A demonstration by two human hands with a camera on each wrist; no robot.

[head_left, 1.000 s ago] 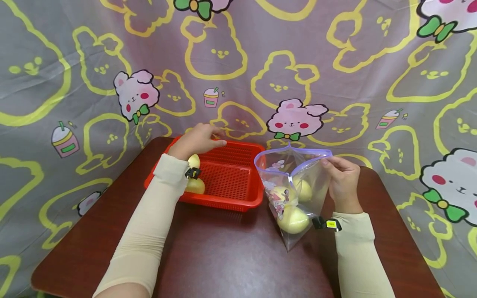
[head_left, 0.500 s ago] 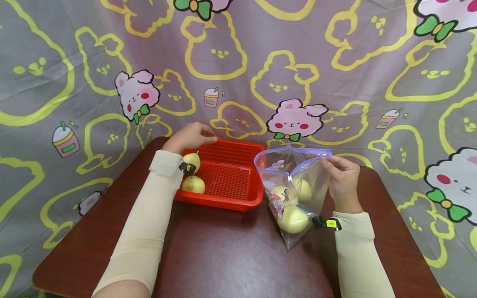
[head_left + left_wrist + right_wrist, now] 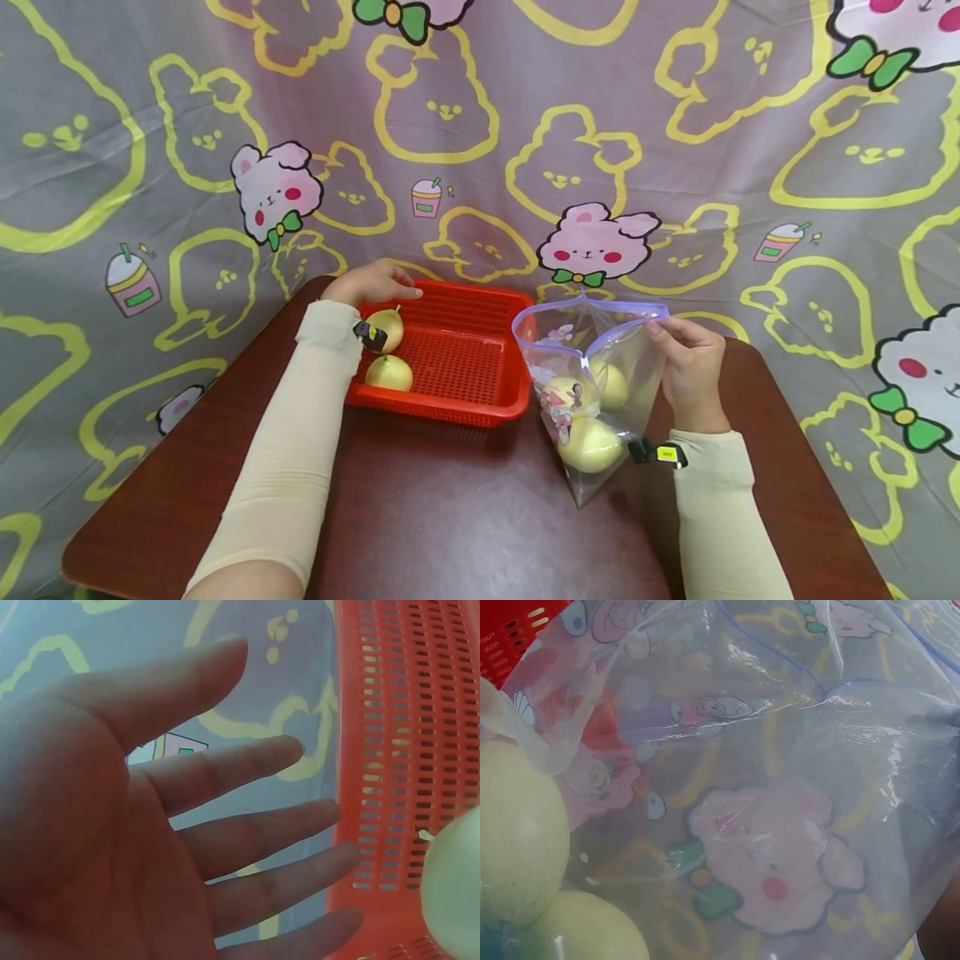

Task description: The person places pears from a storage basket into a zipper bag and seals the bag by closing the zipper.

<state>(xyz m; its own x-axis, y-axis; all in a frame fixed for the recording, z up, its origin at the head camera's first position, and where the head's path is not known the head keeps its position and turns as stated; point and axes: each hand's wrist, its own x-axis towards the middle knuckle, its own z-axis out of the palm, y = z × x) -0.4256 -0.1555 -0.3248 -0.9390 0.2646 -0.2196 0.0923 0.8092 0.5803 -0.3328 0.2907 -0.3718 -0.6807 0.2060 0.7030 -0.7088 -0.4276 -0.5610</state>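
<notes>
My left hand (image 3: 375,283) is over the back left part of the red plastic basket (image 3: 450,408), its fingers spread and holding nothing in the left wrist view. Below it, two yellow pears lie at the basket's left side: a rear pear (image 3: 388,331), partly behind the wrist strap, and a front pear (image 3: 389,373). My right hand (image 3: 693,367) pinches the purple-edged rim of a clear zip bag (image 3: 637,367) between thumb and fingers. The bag's mouth gapes, and several pears sit inside it, the lowest pear (image 3: 591,444) near the bottom. Pears also show at the left of the right wrist view.
The dark red-brown table (image 3: 480,517) carries the basket and reaches toward me. A grey curtain (image 3: 465,100) with cartoon prints hangs close behind the table. The bag stands just right of the basket, overlapping its right edge.
My left hand has moved left and a little lower, uncovering more of the two pears in the basket. The right hand and the bag have stayed nearly still.
</notes>
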